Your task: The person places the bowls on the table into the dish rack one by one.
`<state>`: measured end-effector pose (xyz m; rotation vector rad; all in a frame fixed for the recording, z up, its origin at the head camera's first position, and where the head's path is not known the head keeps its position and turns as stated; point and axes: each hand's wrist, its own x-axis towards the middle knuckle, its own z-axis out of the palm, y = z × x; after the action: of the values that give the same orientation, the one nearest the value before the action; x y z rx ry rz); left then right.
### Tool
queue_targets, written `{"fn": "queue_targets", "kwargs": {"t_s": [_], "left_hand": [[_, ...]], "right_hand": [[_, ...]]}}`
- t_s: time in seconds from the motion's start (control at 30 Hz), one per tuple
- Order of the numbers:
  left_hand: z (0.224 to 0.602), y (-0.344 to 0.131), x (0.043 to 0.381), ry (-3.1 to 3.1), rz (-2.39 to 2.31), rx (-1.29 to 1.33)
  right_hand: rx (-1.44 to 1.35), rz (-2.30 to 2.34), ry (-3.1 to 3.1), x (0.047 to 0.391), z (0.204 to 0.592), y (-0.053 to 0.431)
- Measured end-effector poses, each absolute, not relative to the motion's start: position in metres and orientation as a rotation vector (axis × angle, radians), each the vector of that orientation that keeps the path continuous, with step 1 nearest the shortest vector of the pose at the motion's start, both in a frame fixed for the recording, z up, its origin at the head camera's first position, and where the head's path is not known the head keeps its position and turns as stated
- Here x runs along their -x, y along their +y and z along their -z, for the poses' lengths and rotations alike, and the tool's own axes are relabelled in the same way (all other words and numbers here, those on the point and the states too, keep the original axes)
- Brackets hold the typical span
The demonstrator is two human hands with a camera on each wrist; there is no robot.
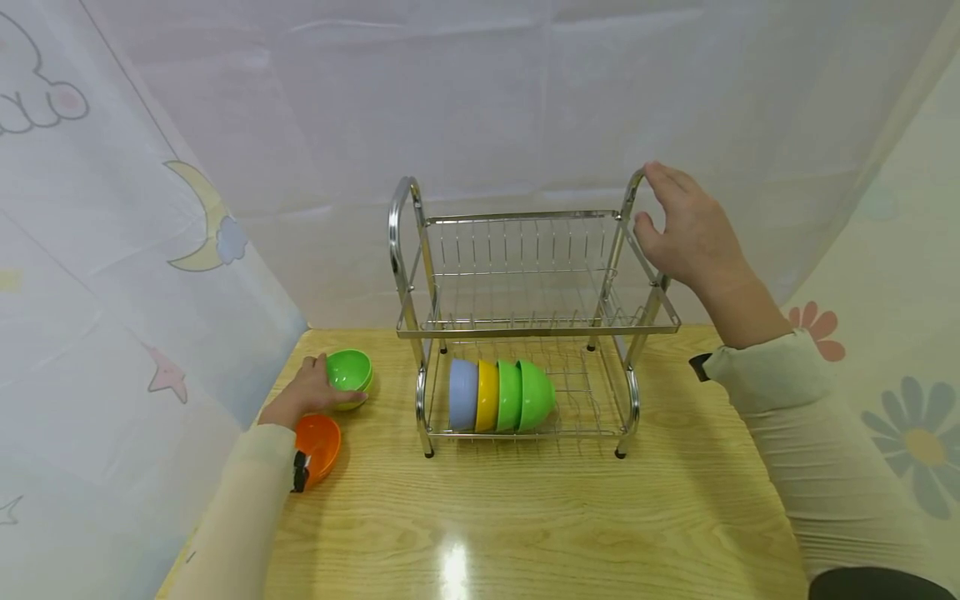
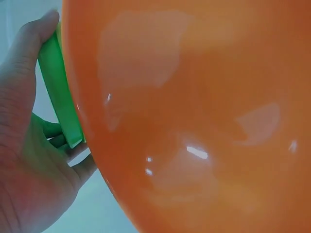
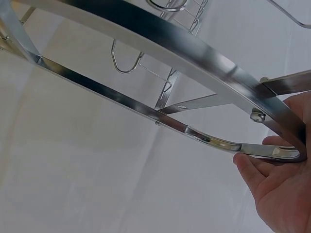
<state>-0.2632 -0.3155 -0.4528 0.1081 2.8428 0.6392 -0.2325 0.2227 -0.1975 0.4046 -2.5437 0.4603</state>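
On the left of the table, my left hand [image 1: 313,387] grips a green bowl [image 1: 348,369], thumb at its near side and fingers at the far side. A second rim shows just under that bowl. Close by my left wrist lies an orange bowl [image 1: 318,446], which fills most of the left wrist view and covers part of the green bowl [image 2: 60,92]. My right hand [image 1: 690,225] holds the upper right side frame of a two-tier metal dish rack [image 1: 536,332]. In the right wrist view, thumb and fingers lie about the rack's curved bar [image 3: 262,149].
Along the rack's lower tier, a light blue bowl [image 1: 462,394], a yellow bowl [image 1: 487,396] and two green bowls [image 1: 534,396] stand on edge in a row. The rack's feet rest on the wooden table [image 1: 525,517]. Printed cloth walls [image 1: 480,100] surround the table's back and sides.
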Motion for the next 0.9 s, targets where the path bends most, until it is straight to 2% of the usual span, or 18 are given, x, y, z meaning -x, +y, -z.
{"fn": "queue_targets", "kwargs": {"t_s": [0.9], "left_hand": [[0.419, -0.31, 0.263, 2.984, -0.655, -0.178]], "right_hand": [[-0.388, -0.47, -2.564, 0.231, 0.197, 0.221]]}}
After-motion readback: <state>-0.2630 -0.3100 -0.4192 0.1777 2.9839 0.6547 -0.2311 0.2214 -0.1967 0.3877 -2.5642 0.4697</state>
